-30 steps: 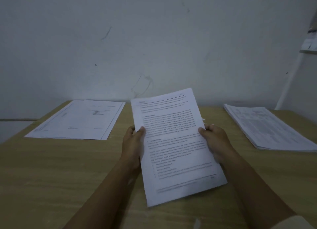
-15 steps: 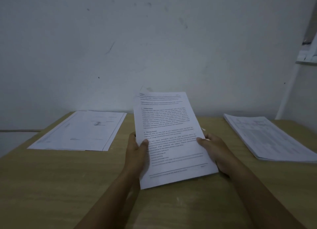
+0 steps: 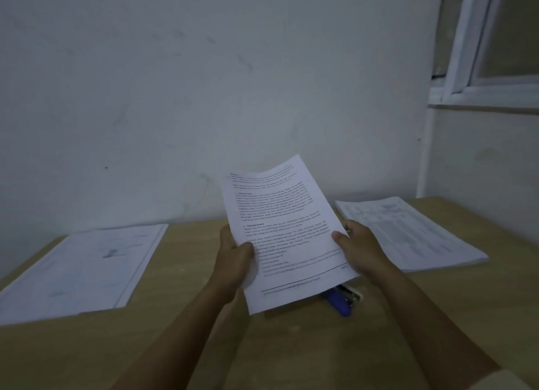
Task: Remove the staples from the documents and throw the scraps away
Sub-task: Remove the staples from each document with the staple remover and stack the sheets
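I hold a printed document (image 3: 280, 226) of white pages tilted up above the wooden table (image 3: 291, 346). My left hand (image 3: 234, 261) grips its left edge with the thumb on the front page. My right hand (image 3: 360, 248) grips its right edge, thumb on top as well. Under the document's lower right corner a blue stapler or staple remover (image 3: 341, 300) lies on the table, partly hidden by the paper. No staple is visible on the document.
A flat stack of papers (image 3: 84, 270) lies at the table's left. A thicker stack of papers (image 3: 408, 232) lies at the right. A white wall stands right behind the table, and a window frame (image 3: 478, 92) is at the upper right.
The view has lifted and turned right. The document has risen in both hands and tilted a little to the right, uncovering the blue tool beneath it. Both grips are unchanged.
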